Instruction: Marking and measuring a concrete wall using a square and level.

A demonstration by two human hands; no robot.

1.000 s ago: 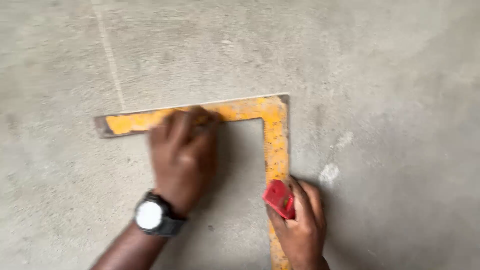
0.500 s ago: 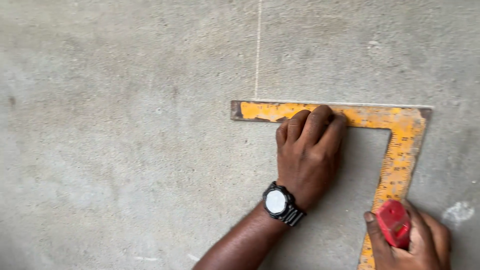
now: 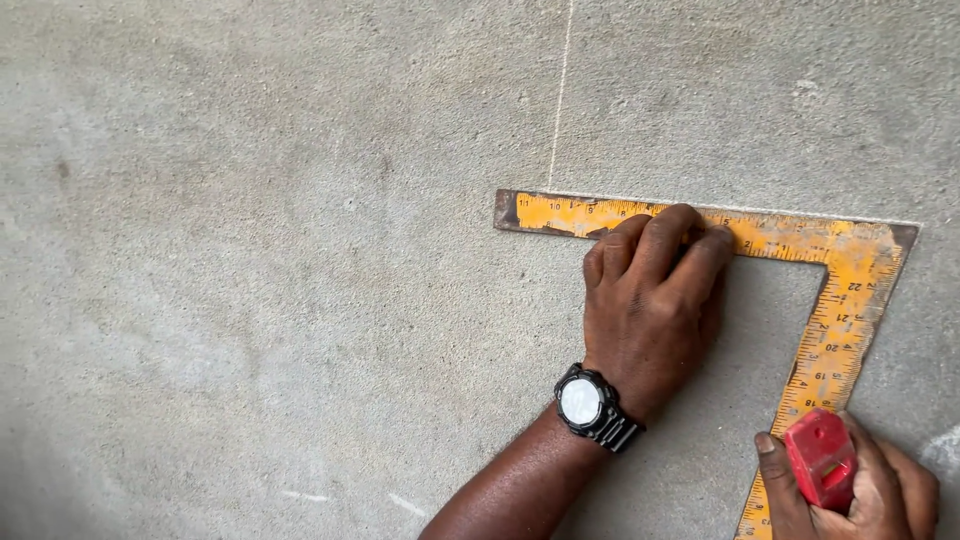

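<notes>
The square (image 3: 720, 235), a worn yellow steel L, lies flat on the concrete floor (image 3: 250, 300). Its long arm runs across the upper middle of the view and its short arm drops toward the lower right corner.

The left hand (image 3: 650, 320) presses down on the long arm, fingers (image 3: 665, 235) curled over its near edge and bearing on the blade. They enclose nothing. A black watch (image 3: 590, 403) sits on that wrist.

The right hand (image 3: 860, 490) is closed around a small red tool (image 3: 822, 458), held against the lower end of the short arm. What kind of tool it is cannot be told.

A thin pale line (image 3: 560, 90) runs down the floor to just above the long arm, near its left end. A second pale line (image 3: 800, 212) follows the arm's far edge.

Risks, as judged: the square is pinned at one point only, so a push from the right hand could pivot it off the lines. The floor's gritty finish could let the blade skate or rock.

Surface: bare grey concrete, mottled, with faint pale scuffs at bottom centre and the right edge. No walls or furnishings are in view.
</notes>
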